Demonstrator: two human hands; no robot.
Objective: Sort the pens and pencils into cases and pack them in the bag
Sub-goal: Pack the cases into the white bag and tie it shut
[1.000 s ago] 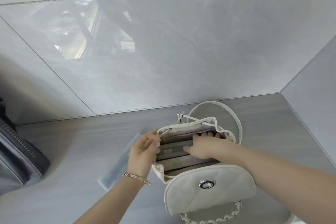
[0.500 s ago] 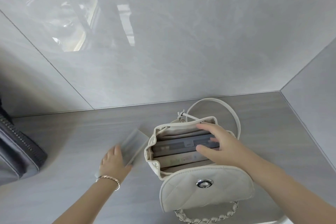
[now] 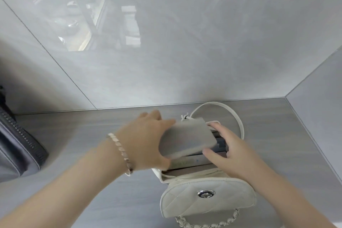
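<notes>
- Two-handed, working at the mouth of a white quilted bag (image 3: pixel 209 203) standing on the grey bench (image 3: pixel 83 127), flap folded toward the camera and opening facing up.
- Gripping a frosted grey case (image 3: pixel 187 138) in the left hand (image 3: pixel 142 140), thumb under the near edge and fingers wrapping the far edge. Holding it just above the left half of the opening, blurred by motion.
- Spreading the right hand (image 3: pixel 235 155) over the right half of the mouth, fingers straight and loose, touching the packed cases (image 3: pixel 194 161) rather than clutching them.
- Lying long side across the view, left to right, roughly parallel to the packed cases below but slightly tilted, with the free end pointing toward the right hand.
- Covering the far part of the opening, and so hiding whatever free slot is waiting there; impossible to tell its width.
- Needing, by the look of it, only a short drop and a little levelling from the left hand, with the right hand nearer the contents and seemingly parting them.
- Risking a snag on the rim or on the right hand's fingers if lowered askew.
- Leaving a dark zipped bag (image 3: pixel 18 146) lying well apart at the bench's left edge.
</notes>
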